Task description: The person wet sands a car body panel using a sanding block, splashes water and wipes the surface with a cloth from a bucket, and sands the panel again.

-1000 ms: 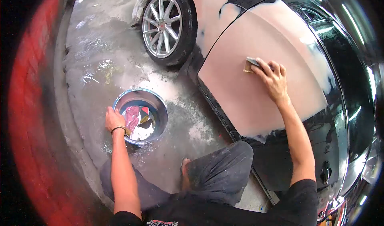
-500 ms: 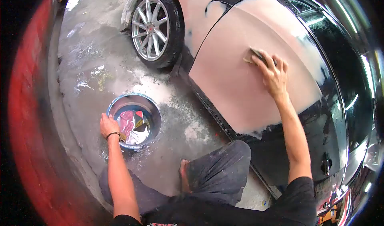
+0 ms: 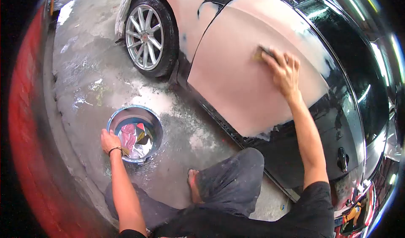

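My right hand [image 3: 287,74] presses a dark sanding block [image 3: 268,51] with a tan sheet under it against the car door [image 3: 236,73]. The block's front end is blurred. Pinkish, matte filler or primer covers much of the door, with black paint around it. Low on the left, my left hand [image 3: 110,142] is closed at the near-left rim of a blue bucket [image 3: 157,119]; its fingertips are partly hidden. Inside the bucket are water, a pink cloth [image 3: 128,135] and some dark and red pieces. A brownish piece [image 3: 125,151] shows beside my left wrist.
A silver-spoked wheel [image 3: 144,37] stands beyond the bucket. My bent knee [image 3: 236,170] and bare foot [image 3: 194,185] are close to the door sill. A black door handle [image 3: 342,159] is at the right. The concrete floor [image 3: 80,90] is wet, and a red wall [image 3: 25,124] runs along the left.
My right hand and the block have shifted slightly across the door toward its front edge. The view has tilted a little, so car and bucket sit lower and further left. My left hand stays at the rim.
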Available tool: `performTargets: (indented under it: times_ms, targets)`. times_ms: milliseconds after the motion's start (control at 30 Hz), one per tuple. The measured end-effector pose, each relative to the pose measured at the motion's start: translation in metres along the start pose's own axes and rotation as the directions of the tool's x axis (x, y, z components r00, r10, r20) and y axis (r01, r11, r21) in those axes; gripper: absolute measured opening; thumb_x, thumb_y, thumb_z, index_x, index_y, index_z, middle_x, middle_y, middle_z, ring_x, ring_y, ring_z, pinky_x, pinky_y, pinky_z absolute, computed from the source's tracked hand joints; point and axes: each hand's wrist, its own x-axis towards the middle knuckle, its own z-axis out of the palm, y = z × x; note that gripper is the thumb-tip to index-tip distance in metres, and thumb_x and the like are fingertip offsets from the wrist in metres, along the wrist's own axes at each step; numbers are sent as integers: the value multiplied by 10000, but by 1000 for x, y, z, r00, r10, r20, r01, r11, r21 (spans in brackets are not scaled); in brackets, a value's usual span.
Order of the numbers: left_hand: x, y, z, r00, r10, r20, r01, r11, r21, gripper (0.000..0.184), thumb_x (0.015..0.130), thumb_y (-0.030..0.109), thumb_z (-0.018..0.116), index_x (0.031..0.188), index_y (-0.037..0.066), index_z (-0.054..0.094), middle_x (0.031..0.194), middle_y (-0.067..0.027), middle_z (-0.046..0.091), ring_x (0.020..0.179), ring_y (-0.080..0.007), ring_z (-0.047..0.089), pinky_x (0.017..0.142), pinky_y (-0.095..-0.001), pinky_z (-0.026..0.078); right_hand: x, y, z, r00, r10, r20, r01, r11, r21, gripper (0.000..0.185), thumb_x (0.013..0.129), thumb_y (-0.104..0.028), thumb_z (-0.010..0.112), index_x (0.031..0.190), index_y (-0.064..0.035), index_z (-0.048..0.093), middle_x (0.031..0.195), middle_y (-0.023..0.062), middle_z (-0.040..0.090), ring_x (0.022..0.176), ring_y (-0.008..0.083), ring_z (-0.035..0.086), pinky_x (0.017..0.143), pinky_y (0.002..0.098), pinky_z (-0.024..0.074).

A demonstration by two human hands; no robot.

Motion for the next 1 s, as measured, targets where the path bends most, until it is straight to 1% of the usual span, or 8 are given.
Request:
performTargets:
  times_ms: [133,367,533,633,733,833,967,1000]
  targets:
    - [4,-12,12,999,36,-28,-37,998,-60,305,1106,289,660,1238,14,653,1223,-304,754,1143,-541,723,935,-650,556,79,15,22,997,79,-21,-80,995,-61,556,949,-96,710,1436,-358,761,1553,-68,658,1292,257,583,1160,454,408]
    - [5,-9,11,1000,24,1,-24,998,-54,310,1102,274,666,1239,-5,653,1210,-309,758,1142,-540,725,941,-643,558,-23,1,-13,996,90,24,-90,996,10,614,927,-66,731,1472,-349,725,1599,-87,601,1331,267,572,1165,463,413]
    - [8,-15,16,998,49,-38,-51,998,-42,326,1102,275,665,1244,-18,650,1201,-309,759,1136,-545,726,937,-638,564,70,12,18,996,93,-3,-93,995,-42,591,912,-26,730,1413,-336,773,1566,-80,634,1332,275,576,1170,459,412]
    - [6,-12,10,999,39,-9,-40,998,-57,318,1106,281,662,1252,-1,653,1212,-303,758,1134,-550,723,930,-652,561,88,13,20,994,103,24,-101,993,-66,628,907,-67,765,1461,-362,750,1593,-64,638,1335,264,584,1175,460,418]
    - [5,-10,13,1000,20,1,-20,998,-66,321,1109,294,659,1268,15,654,1222,-297,756,1135,-546,723,937,-653,555,23,9,-2,997,67,40,-68,998,20,630,917,-73,767,1478,-359,736,1591,-59,638,1318,273,591,1166,470,430]
    - [4,-5,11,1000,-3,14,3,1000,-29,327,1110,301,658,1271,17,655,1225,-297,756,1145,-539,725,949,-646,555,-25,-5,-26,988,46,145,-62,993,103,601,935,-99,774,1480,-348,737,1582,-52,646,1304,291,602,1151,476,433]
    - [4,0,2,1000,-8,22,9,1000,-20,321,1111,301,658,1267,21,658,1230,-294,759,1158,-533,725,959,-643,555,62,4,7,996,78,34,-83,983,162,542,969,-140,767,1478,-322,738,1559,-43,659,1293,298,613,1120,473,443]
    - [1,0,-2,999,-15,33,16,1000,-21,318,1111,301,657,1266,23,659,1230,-293,760,1160,-532,725,960,-644,555,86,6,15,998,61,35,-65,991,116,507,990,-166,761,1475,-310,738,1532,-37,670,1303,293,611,1124,475,442]
